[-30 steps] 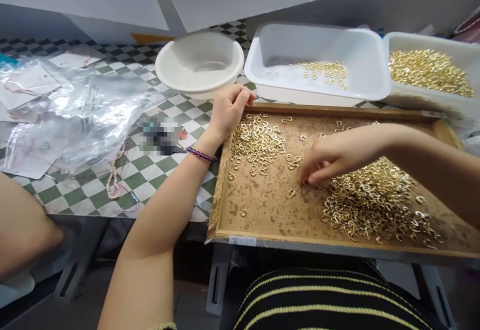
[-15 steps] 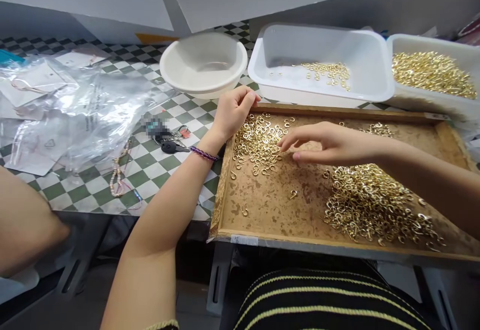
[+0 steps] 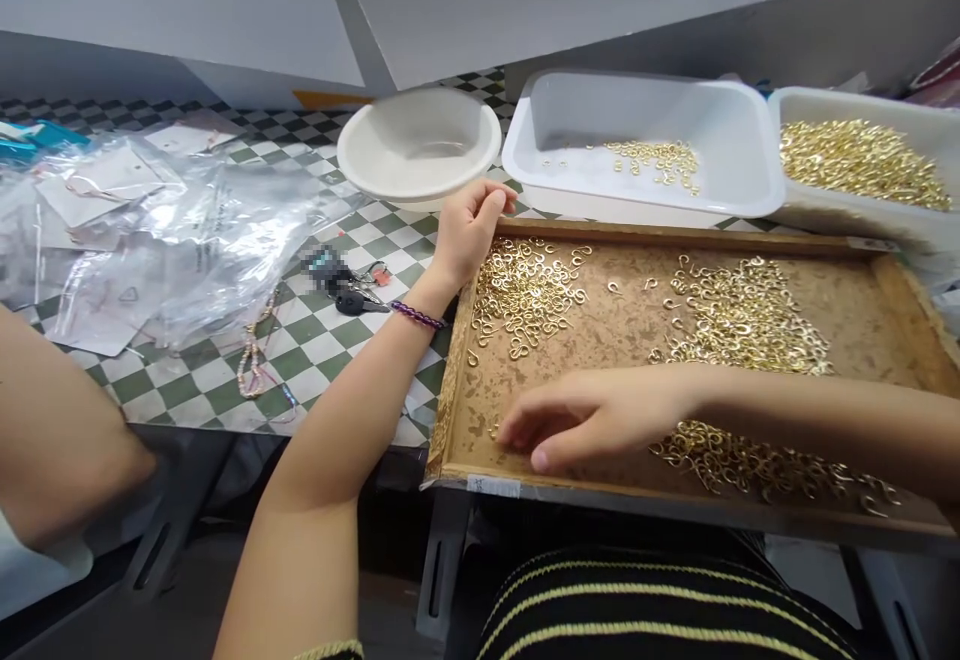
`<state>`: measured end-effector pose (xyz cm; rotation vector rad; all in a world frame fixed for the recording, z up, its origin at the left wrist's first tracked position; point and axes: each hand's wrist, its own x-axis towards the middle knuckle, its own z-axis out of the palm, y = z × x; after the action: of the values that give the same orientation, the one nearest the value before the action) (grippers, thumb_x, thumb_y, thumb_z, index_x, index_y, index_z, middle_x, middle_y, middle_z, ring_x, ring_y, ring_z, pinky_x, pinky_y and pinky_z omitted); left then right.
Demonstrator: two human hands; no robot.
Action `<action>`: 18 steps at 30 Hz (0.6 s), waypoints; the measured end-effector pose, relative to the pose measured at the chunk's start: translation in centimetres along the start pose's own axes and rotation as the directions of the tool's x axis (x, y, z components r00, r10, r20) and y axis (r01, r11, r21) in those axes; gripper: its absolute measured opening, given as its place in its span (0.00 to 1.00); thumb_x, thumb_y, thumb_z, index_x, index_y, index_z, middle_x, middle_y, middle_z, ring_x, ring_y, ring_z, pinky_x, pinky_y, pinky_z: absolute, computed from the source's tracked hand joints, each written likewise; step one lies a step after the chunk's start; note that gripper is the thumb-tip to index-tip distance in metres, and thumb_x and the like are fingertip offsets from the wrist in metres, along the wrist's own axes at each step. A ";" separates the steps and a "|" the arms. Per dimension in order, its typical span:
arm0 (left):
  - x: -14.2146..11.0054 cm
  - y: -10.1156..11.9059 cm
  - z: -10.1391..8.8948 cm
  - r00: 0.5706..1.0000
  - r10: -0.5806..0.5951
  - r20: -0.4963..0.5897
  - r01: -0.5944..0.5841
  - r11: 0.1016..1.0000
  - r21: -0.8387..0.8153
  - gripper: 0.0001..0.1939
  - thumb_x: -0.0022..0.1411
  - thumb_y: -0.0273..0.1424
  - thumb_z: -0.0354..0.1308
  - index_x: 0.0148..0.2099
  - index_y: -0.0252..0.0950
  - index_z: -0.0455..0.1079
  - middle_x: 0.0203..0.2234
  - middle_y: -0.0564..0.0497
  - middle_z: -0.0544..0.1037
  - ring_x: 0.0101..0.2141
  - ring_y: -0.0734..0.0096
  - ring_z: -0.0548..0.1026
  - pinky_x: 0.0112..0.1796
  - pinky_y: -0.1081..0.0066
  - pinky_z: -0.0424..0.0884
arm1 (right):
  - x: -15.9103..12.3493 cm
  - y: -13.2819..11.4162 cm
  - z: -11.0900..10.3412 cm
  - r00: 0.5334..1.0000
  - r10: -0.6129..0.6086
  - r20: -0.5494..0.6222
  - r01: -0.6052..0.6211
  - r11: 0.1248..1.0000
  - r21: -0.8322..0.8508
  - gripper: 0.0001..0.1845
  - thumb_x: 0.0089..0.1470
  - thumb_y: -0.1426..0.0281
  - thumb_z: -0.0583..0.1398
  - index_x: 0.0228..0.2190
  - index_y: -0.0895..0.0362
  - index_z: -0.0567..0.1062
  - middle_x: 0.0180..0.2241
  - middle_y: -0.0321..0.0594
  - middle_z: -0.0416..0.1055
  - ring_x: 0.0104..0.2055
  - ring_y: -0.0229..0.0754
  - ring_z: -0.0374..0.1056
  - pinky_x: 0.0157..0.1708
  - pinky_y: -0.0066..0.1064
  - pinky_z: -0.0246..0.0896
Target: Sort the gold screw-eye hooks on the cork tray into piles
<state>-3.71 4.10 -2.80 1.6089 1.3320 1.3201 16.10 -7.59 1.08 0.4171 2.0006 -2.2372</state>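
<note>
**A:** Right hand?

**B:** Low over the cork-lined wooden tray, near the front rim. Half open, fingers loosely curled, tips down by the cork. Whether it has a hook pinched, I can't tell; the fingers hide that.

**A:** And the gold hooks?

**B:** Three lots on the tray: a heap on the left, a long spread at centre right, and a lower drift just beyond the right wrist. A few lie loose near the fingertips. The hand is nearest those, apart from the left heap.

**A:** Left hand?

**B:** Resting at the tray's far left corner, loosely curled, nothing visible in it. A beaded bracelet sits on the wrist. That placement looks like steadying, and it leaves the tray's middle free.

**A:** Beyond the tray?

**B:** A white plastic tub with a small patch of hooks, and a second tub well filled with them, both within reach along the far edge. A white bowl stands on the checkered bench, near plastic bags and keys. Probably kept to that side, away from the hooks.
</note>
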 end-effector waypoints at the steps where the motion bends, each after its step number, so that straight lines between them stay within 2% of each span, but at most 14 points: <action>1: 0.0 0.1 0.0 0.999 -0.021 -0.049 0.019 0.999 -0.029 0.14 0.68 0.22 0.52 0.35 0.39 0.77 0.29 0.54 0.80 0.33 0.78 0.75 0.41 0.73 0.71 | 0.7 0.0 0.0 0.999 0.031 -0.026 -0.031 0.999 0.019 0.24 0.66 0.66 0.60 0.59 0.63 0.70 0.58 0.48 0.71 0.58 0.37 0.70 0.62 0.32 0.67; 3: 0.0 0.4 0.0 0.992 -0.062 -0.113 0.056 0.996 -0.063 0.15 0.67 0.20 0.51 0.35 0.39 0.76 0.29 0.54 0.80 0.33 0.78 0.75 0.42 0.74 0.71 | 1.5 0.0 -0.8 0.966 0.047 -0.256 -0.053 0.998 -0.018 0.26 0.65 0.69 0.59 0.63 0.60 0.67 0.62 0.48 0.67 0.61 0.39 0.68 0.65 0.36 0.66; 5: 0.0 0.8 0.0 0.988 -0.091 -0.124 0.083 0.994 -0.070 0.16 0.66 0.18 0.51 0.34 0.39 0.76 0.29 0.54 0.80 0.34 0.78 0.76 0.43 0.74 0.71 | 1.2 -0.5 -2.8 0.854 -0.011 -0.520 -0.041 0.995 -0.087 0.27 0.64 0.69 0.59 0.63 0.57 0.68 0.62 0.47 0.66 0.61 0.42 0.67 0.65 0.41 0.66; 7: -0.1 1.1 0.1 0.987 -0.113 -0.116 0.104 0.991 -0.080 0.16 0.66 0.17 0.52 0.33 0.39 0.76 0.28 0.54 0.79 0.34 0.78 0.76 0.42 0.74 0.70 | -0.4 -1.2 -5.3 0.754 -0.068 -0.653 -0.005 0.994 -0.109 0.24 0.62 0.66 0.60 0.58 0.58 0.73 0.59 0.48 0.70 0.58 0.43 0.69 0.63 0.41 0.68; 9: -0.1 1.2 0.1 0.986 -0.130 -0.109 0.120 0.988 -0.092 0.16 0.65 0.16 0.52 0.32 0.38 0.76 0.28 0.55 0.79 0.33 0.79 0.75 0.42 0.74 0.70 | -2.9 -2.1 -7.6 0.702 -0.094 -0.706 0.007 0.992 -0.126 0.21 0.61 0.62 0.61 0.52 0.60 0.76 0.53 0.48 0.73 0.54 0.43 0.71 0.59 0.40 0.70; 10: -0.1 1.2 0.1 0.985 -0.132 -0.107 0.122 0.988 -0.098 0.17 0.65 0.16 0.52 0.32 0.38 0.76 0.27 0.55 0.79 0.33 0.79 0.75 0.42 0.74 0.70 | -4.3 -2.6 -8.5 0.675 -0.101 -0.731 -0.030 0.986 -0.165 0.21 0.60 0.60 0.61 0.50 0.60 0.76 0.51 0.48 0.74 0.53 0.43 0.72 0.57 0.39 0.70; 12: -0.1 1.1 0.2 0.985 -0.133 -0.107 0.122 0.987 -0.104 0.17 0.65 0.15 0.53 0.31 0.38 0.77 0.27 0.55 0.79 0.32 0.79 0.74 0.40 0.75 0.69 | -6.7 -3.4 -9.6 0.633 -0.042 -0.773 -0.211 0.951 -0.224 0.21 0.60 0.60 0.60 0.48 0.61 0.77 0.49 0.49 0.75 0.50 0.43 0.73 0.54 0.38 0.70; 15: 0.0 0.8 0.2 0.986 -0.127 -0.110 0.116 0.988 -0.102 0.17 0.65 0.15 0.53 0.31 0.38 0.77 0.26 0.55 0.79 0.29 0.80 0.72 0.36 0.74 0.67 | -9.0 -3.9 -9.9 0.584 0.195 -0.788 -0.542 0.816 -0.200 0.20 0.64 0.61 0.55 0.48 0.62 0.76 0.46 0.50 0.76 0.43 0.41 0.73 0.47 0.38 0.70; 16: 0.0 0.8 0.2 0.986 -0.128 -0.110 0.117 0.988 -0.099 0.17 0.65 0.15 0.53 0.32 0.38 0.77 0.26 0.55 0.79 0.28 0.80 0.72 0.35 0.74 0.67 | -9.3 -3.8 -9.9 0.567 0.255 -0.783 -0.619 0.759 -0.201 0.20 0.65 0.61 0.54 0.48 0.62 0.76 0.45 0.50 0.76 0.41 0.41 0.73 0.46 0.38 0.70; 18: 0.0 0.9 0.2 0.984 -0.136 -0.112 0.125 0.987 -0.097 0.17 0.65 0.15 0.52 0.31 0.38 0.77 0.26 0.55 0.78 0.29 0.80 0.72 0.35 0.74 0.67 | -9.6 -3.4 -9.8 0.543 0.300 -0.784 -0.713 0.658 -0.242 0.21 0.67 0.60 0.52 0.48 0.61 0.76 0.44 0.49 0.76 0.40 0.43 0.73 0.46 0.40 0.69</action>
<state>-3.31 3.86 -2.06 1.3776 1.4031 1.3919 25.64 1.52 6.08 1.7220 2.2135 -1.0908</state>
